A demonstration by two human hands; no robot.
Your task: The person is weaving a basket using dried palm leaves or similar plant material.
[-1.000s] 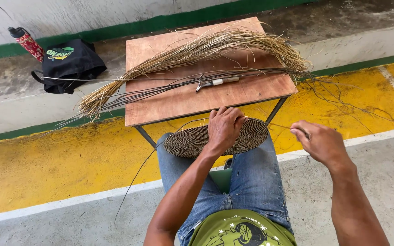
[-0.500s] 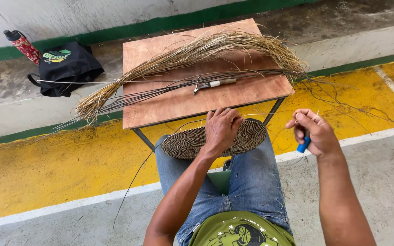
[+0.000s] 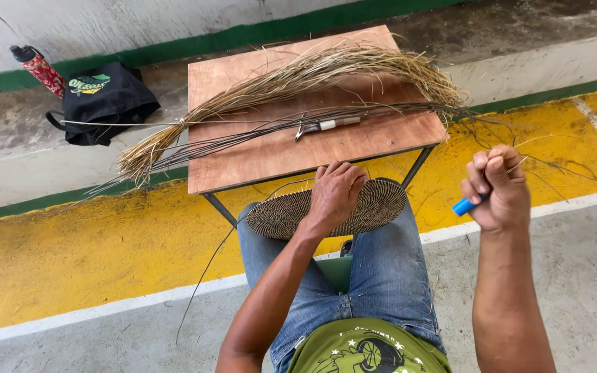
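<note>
- The flat oval woven basket base of dark and pale fibre (image 3: 374, 207) lies across the person's lap at the centre of the frame; it reads as a disc with no walls yet, so the weaving looks partly done.
- The left hand (image 3: 336, 193) lies on the base, fingers curled down over its far edge, pinning it.
- The right hand (image 3: 495, 188), at centre right, is closed in a fist round a small blue-handled tool (image 3: 466, 205) and a thin pale strand.
- On the brown wooden desk (image 3: 257, 162) above, a long bundle of dry straw-coloured grass (image 3: 298, 76) and dark thin reeds (image 3: 243, 138) lie unused beside a pale-handled knife (image 3: 329, 125).
- Upper left: a black fabric bag with a green and yellow printed patch (image 3: 105, 100), a red patterned bottle (image 3: 39, 69) beside it.
</note>
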